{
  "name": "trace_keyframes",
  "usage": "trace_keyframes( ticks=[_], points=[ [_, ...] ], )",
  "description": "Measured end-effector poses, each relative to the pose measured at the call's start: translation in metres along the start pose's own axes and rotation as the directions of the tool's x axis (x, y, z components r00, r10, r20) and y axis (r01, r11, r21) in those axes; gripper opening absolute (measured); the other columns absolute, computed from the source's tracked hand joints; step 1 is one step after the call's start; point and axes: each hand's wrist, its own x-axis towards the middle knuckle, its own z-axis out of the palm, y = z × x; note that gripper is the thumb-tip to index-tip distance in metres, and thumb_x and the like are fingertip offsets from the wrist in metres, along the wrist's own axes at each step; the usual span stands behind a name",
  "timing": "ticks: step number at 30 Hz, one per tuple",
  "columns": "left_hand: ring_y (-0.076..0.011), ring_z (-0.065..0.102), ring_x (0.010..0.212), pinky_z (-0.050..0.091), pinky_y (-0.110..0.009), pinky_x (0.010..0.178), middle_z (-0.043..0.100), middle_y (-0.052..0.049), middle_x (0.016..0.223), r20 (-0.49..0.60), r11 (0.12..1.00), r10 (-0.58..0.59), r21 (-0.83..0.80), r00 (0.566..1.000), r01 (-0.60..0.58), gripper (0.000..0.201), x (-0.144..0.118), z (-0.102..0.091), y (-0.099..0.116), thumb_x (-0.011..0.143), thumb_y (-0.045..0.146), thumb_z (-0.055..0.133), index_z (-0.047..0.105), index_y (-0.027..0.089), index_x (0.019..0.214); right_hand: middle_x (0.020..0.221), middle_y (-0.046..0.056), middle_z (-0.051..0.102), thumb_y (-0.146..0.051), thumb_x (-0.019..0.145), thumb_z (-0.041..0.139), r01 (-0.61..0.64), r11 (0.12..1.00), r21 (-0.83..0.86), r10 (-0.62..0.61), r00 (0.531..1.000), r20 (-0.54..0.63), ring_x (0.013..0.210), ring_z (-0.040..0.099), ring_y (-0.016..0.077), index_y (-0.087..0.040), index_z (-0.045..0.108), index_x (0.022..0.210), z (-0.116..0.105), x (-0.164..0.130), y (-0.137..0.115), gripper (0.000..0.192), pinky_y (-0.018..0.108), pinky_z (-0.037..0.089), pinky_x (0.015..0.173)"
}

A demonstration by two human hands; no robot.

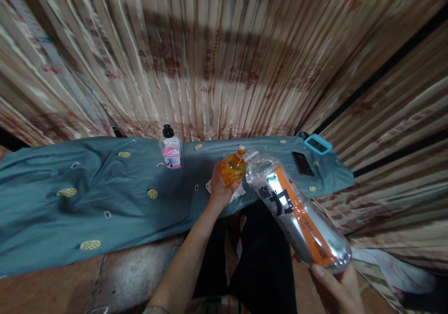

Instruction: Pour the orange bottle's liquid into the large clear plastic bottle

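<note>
While the right hand (338, 283) sits nearest the camera, at 5 o'clock from frame centre, it's clamped on the base end of the large clear bottle (297, 211): thumb on the near side, other fingers mostly hidden underneath. Body of that bottle runs well beyond the grip toward 10–11 o'clock, orange and silver label facing up, neck at the far end. Dark trouser legs (266, 258) sit at 6 o'clock, below the bench edge.

Left hand (220, 188) comes in from 7 o'clock, fingers wrapped round the lower body of the amber bottle (233, 168). Amber shoulder and neck stick out of the grip toward 1 o'clock. The two necks are right up against each other; can't tell if the rims touch.

White item (240, 192) under the left hand, partly hidden, on the teal cloth (133, 211).

From the amber bottle: dark phone (303, 163) flat at 3 o'clock; black-capped bottle (171, 153) upright at 9–10, pink label; blue-framed device (318, 144) just past the phone, between 2 and 3.

Striped curtain (224, 62) at 12, behind everything.
</note>
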Motion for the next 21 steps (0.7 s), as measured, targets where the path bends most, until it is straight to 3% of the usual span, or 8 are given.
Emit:
trace_keyframes(
  ticks=[6,12,18,21],
  points=[
    [-0.0291,0.061,0.113,0.048,-0.049,0.101,0.061,-0.009,0.119,-0.002,1.000,0.001,0.006,1.000,-0.001,0.068,-0.0003,0.0002,-0.0008,0.064,0.021,0.079,0.046,0.021,0.124,0.094,0.008,0.072,-0.042,0.064,0.081,0.010,1.000,0.015,-0.010,1.000,0.016,0.068,0.067,0.0225,-0.024,0.045,0.137,-0.0003,0.0007,-0.0004,0.083,0.042,0.055,0.071],
    [-0.0280,0.061,0.111,0.049,-0.048,0.100,0.061,-0.008,0.117,-0.004,1.000,-0.004,-0.002,1.000,0.004,0.067,-0.0006,0.0005,-0.0001,0.065,0.021,0.079,0.046,0.022,0.123,0.102,0.005,0.071,-0.040,0.057,0.086,-0.011,0.997,0.075,0.013,0.999,-0.037,0.070,0.068,0.0186,-0.025,0.050,0.130,0.0051,-0.0007,-0.0041,0.082,0.033,0.055,0.069],
    [-0.0283,0.060,0.113,0.048,-0.048,0.100,0.061,-0.008,0.116,-0.002,1.000,-0.007,0.011,1.000,0.007,0.067,-0.0003,-0.0002,0.0002,0.065,0.023,0.079,0.046,0.021,0.123,0.094,0.005,0.072,-0.042,0.064,0.082,0.012,1.000,0.022,-0.012,1.000,0.014,0.068,0.067,0.0196,-0.024,0.046,0.133,0.0014,0.0001,-0.0017,0.080,0.038,0.054,0.073],
    [-0.0285,0.060,0.113,0.049,-0.048,0.100,0.061,-0.008,0.116,0.000,1.000,-0.009,-0.009,1.000,0.009,0.067,0.0000,0.0001,0.0000,0.065,0.023,0.079,0.046,0.021,0.123,0.100,0.007,0.071,-0.042,0.064,0.082,0.014,1.000,0.018,-0.014,1.000,0.014,0.069,0.068,0.0199,-0.024,0.043,0.137,0.0006,0.0003,-0.0015,0.085,0.038,0.054,0.073]
  ],
)
